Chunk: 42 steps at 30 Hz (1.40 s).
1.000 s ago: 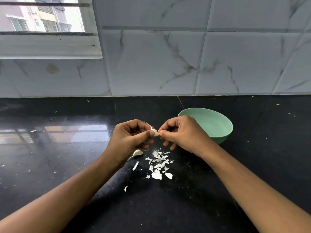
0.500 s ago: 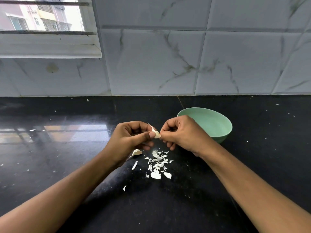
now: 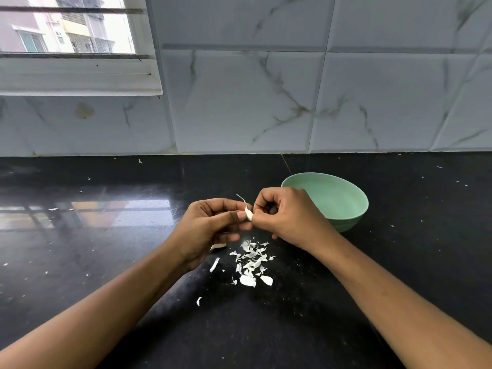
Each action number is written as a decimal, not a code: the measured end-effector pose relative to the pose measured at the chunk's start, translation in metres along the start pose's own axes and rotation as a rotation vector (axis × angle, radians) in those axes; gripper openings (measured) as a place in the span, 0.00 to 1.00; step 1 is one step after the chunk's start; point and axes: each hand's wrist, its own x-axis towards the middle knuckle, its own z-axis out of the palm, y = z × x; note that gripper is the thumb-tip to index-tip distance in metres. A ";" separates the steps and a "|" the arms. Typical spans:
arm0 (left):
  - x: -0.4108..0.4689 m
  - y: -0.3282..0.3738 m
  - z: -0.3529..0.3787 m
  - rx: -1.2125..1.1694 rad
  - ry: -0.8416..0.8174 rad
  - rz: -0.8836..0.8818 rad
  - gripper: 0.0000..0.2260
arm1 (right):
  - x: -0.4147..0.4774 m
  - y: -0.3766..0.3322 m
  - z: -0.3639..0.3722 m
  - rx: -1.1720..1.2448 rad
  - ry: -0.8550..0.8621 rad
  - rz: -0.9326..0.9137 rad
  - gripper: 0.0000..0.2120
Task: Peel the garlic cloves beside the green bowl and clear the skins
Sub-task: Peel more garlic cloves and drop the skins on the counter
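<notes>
A small white garlic clove [image 3: 248, 214] with a thin strip of skin sticking up is held above the black counter. My left hand [image 3: 210, 227] pinches it between thumb and fingers. My right hand [image 3: 287, 217] meets it from the right, fingers curled, pinching at the clove's skin. Below the hands lies a pile of white garlic skins [image 3: 251, 263]. Another clove [image 3: 218, 246] lies on the counter, partly hidden under my left hand. The green bowl [image 3: 346, 206] stands just behind my right hand; its visible inside looks bare.
The black counter [image 3: 106, 262] runs to a marble-tiled wall [image 3: 266, 102] at the back. A window [image 3: 66, 35] sits at the upper left. Loose skin bits [image 3: 198, 300] and small specks lie scattered on the counter.
Both hands stay together at the clove. A thin strip of skin now stands up higher from the clove between the fingers.
</notes>
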 end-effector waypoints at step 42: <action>0.010 -0.005 -0.009 -0.147 0.089 -0.088 0.05 | 0.003 0.004 -0.016 -0.205 -0.120 -0.093 0.03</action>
